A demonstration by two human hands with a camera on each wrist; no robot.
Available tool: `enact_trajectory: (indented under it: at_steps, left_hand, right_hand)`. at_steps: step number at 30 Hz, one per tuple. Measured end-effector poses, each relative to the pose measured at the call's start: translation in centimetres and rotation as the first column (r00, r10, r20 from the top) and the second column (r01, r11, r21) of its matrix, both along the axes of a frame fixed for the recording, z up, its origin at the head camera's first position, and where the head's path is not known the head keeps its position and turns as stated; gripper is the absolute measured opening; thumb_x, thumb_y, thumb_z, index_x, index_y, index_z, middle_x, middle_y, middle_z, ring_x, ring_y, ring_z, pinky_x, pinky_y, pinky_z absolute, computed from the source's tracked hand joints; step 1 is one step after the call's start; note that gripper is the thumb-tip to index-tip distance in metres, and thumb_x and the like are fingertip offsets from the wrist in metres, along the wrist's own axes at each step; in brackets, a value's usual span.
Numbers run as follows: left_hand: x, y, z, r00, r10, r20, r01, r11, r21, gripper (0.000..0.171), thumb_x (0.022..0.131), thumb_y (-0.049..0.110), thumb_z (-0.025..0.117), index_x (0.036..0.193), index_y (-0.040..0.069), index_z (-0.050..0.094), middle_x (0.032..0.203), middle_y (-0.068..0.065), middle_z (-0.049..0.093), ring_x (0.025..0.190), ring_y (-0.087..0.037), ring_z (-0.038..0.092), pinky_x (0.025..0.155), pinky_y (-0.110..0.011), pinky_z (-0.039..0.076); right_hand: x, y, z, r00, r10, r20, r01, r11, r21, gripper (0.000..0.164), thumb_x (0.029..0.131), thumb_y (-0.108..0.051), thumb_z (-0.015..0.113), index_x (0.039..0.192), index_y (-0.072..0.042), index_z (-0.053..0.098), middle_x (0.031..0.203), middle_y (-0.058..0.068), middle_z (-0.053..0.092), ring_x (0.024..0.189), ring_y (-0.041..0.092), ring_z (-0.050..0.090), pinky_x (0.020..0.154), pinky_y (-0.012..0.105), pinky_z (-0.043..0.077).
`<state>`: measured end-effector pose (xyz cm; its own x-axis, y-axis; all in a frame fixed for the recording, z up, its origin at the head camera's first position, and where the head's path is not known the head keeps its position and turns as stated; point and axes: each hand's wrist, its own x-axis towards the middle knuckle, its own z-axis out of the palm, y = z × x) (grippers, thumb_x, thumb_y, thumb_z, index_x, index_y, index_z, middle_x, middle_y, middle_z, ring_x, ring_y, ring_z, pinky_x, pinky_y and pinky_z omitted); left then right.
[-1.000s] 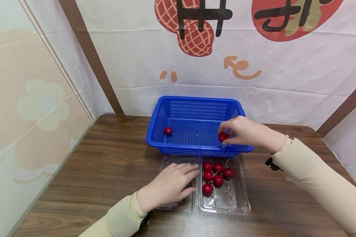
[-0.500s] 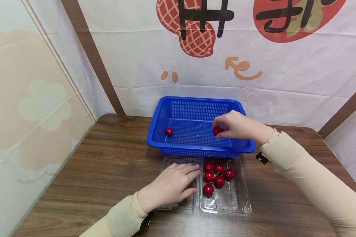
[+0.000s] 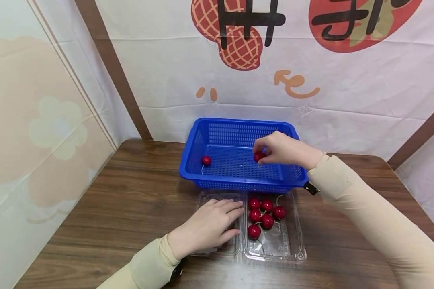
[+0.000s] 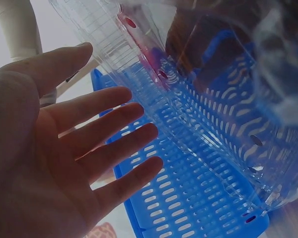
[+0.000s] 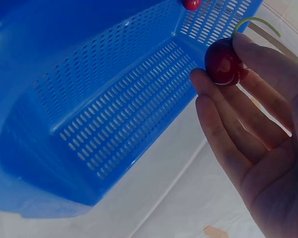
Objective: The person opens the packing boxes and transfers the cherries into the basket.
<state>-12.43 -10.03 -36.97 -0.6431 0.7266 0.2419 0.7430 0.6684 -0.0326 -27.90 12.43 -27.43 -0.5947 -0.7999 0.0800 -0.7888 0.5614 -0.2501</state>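
My right hand (image 3: pixel 283 149) pinches a red cherry (image 5: pixel 223 62) between thumb and fingertips, its green stem curving out past the thumb. It is over the right half of a blue perforated basket (image 3: pixel 238 182). A second cherry (image 3: pixel 206 160) with a pale stem lies inside at the basket's left. In front of the basket lies an opened clear plastic clamshell box (image 3: pixel 275 249), whose right half holds several cherries (image 3: pixel 267 220). My left hand (image 3: pixel 207 226) rests over the box's left half, fingers extended; in the left wrist view its fingers are spread beside the clear plastic.
A brown wooden table (image 3: pixel 137 216) bears the basket and the box. Behind it hangs a white printed cloth (image 3: pixel 159 72), close to the basket's far side. Another pale cloth panel (image 3: pixel 39 160) runs along the left.
My right hand has moved left and slightly farther away over the basket, carrying the pinched cherry. The left hand stays over the clear box.
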Motion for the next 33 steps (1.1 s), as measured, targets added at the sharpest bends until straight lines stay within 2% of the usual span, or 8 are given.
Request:
enact_trajectory:
  at_steps: [19,33]
  left_hand:
    - [0.0,-0.1,-0.1,1.000,0.005,0.004,-0.005,1.000,-0.010,0.050,0.087,0.043,0.055,0.124,0.010,0.059,0.131,-0.005,0.056,0.118,-0.023,0.050,0.092,-0.043,0.046]
    - [0.0,0.0,0.0,1.000,0.004,0.006,-0.004,1.000,-0.007,0.050,0.086,0.043,0.055,0.124,0.011,0.059,0.130,-0.005,0.057,0.117,-0.023,0.051,0.092,-0.043,0.047]
  right_hand:
    - [-2.4,-1.6,-0.3,0.998,-0.043,0.048,0.042,0.999,0.028,0.029,0.073,-0.023,0.075,0.098,-0.009,0.067,0.093,0.007,0.069,0.073,0.014,0.064,0.070,0.034,0.056]
    - [-4.0,-2.6,-0.9,0.990,-0.124,0.074,0.118,0.990,0.073,0.032,0.072,-0.021,0.076,0.101,-0.009,0.067,0.100,0.008,0.068,0.081,0.017,0.063,0.076,0.035,0.055]
